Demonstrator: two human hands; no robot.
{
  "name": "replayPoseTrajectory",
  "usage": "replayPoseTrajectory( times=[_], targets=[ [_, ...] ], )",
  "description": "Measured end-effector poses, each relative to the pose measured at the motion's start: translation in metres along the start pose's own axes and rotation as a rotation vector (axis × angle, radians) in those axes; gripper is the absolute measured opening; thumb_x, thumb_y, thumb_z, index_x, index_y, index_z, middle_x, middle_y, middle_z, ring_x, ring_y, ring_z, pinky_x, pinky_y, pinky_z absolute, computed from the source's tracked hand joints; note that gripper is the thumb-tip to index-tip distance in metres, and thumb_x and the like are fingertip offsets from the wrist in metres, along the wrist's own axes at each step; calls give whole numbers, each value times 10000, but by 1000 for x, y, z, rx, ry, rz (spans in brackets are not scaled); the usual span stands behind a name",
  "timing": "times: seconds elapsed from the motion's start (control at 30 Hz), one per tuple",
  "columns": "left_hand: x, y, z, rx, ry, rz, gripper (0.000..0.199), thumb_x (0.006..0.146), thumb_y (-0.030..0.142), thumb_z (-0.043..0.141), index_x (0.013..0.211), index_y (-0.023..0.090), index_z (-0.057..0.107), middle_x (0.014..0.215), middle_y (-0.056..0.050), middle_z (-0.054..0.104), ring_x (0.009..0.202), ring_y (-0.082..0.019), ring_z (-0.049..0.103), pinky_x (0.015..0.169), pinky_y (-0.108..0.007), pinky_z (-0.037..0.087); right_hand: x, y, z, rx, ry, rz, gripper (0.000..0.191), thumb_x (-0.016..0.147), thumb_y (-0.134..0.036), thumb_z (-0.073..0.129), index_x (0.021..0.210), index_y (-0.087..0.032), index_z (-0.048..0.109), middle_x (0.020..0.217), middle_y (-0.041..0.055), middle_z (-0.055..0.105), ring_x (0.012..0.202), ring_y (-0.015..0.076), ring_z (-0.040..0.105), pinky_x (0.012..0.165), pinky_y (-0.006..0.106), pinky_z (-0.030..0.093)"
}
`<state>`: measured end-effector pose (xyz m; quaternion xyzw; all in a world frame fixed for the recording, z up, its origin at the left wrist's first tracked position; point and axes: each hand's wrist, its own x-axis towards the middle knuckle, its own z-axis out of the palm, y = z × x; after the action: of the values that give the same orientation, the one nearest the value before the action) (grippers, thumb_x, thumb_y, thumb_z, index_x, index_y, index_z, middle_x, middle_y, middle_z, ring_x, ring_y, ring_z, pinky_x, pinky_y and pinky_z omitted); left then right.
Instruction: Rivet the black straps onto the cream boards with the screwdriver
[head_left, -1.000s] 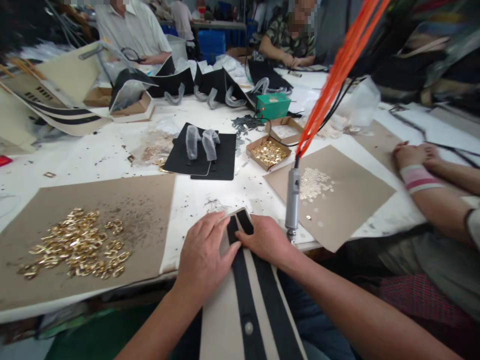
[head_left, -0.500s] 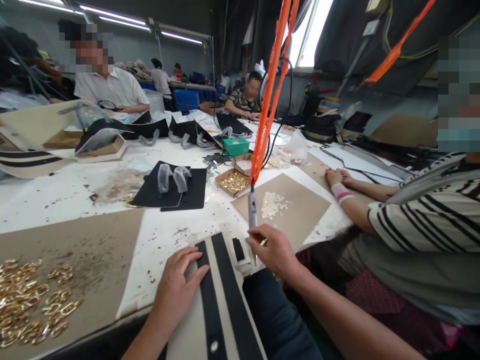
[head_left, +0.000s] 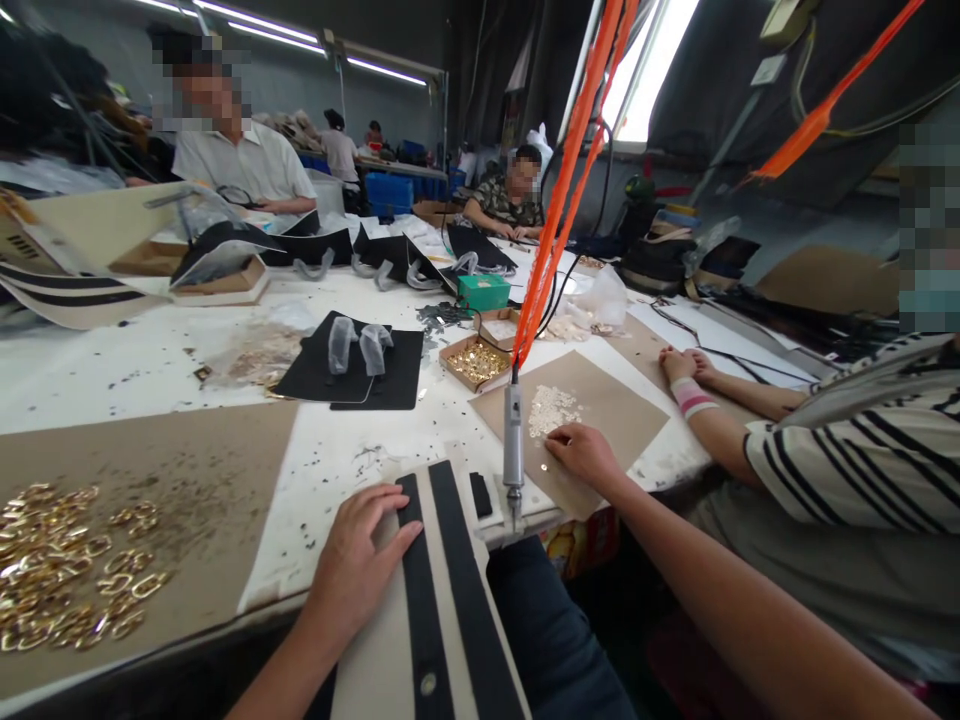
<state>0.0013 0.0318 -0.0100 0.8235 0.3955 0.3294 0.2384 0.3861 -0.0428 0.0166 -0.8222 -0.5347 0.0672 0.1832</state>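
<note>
My left hand point(head_left: 356, 552) lies flat on a cream panel with two black stripes point(head_left: 439, 600), which runs from the table edge toward my body. A small black piece point(head_left: 481, 494) sits on the white table point(head_left: 337, 470) just beyond the panel's end. My right hand point(head_left: 586, 456) rests its fingertips on a brown card point(head_left: 607, 420), close to a heap of small pale round studs point(head_left: 553, 410). Between my hands hangs a grey metal handheld tool point(head_left: 514, 440) on orange-sheathed cables point(head_left: 566, 215). Whether my right fingers pinch a stud is hidden.
A pile of gold buckles point(head_left: 75, 565) lies on a brown sheet at the left. Beyond are a cardboard tray of gold parts point(head_left: 475, 363), a green box point(head_left: 484, 292), and black panels point(head_left: 349, 365). A co-worker's hands point(head_left: 681, 365) rest on the table at the right.
My right hand has moved from the panel's end onto the brown card beside the studs. My left hand stays on the panel, and the view has tilted up since the earliest frame.
</note>
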Motion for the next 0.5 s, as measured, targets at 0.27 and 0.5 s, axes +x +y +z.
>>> replayPoseTrajectory(
  times=[0.27, 0.5],
  targets=[
    [-2, 5, -2, -6, 7, 4, 194, 867, 340, 700, 1034, 241, 704, 1207, -69, 699, 1179, -296, 614, 1072, -531, 487, -1, -1, 0, -163, -26, -26, 245, 914, -336, 575, 901, -224, 793, 979, 77, 771, 898, 221, 669, 709, 286, 393],
    [-4, 7, -2, -26, 13, -2, 188, 859, 297, 717, 1035, 231, 700, 1204, -73, 697, 1181, -291, 611, 1071, -517, 483, 0, 1, -4, -208, -69, -131, 299, 986, -314, 492, 930, -225, 773, 1043, 79, 757, 961, 210, 659, 790, 285, 399]
  ],
)
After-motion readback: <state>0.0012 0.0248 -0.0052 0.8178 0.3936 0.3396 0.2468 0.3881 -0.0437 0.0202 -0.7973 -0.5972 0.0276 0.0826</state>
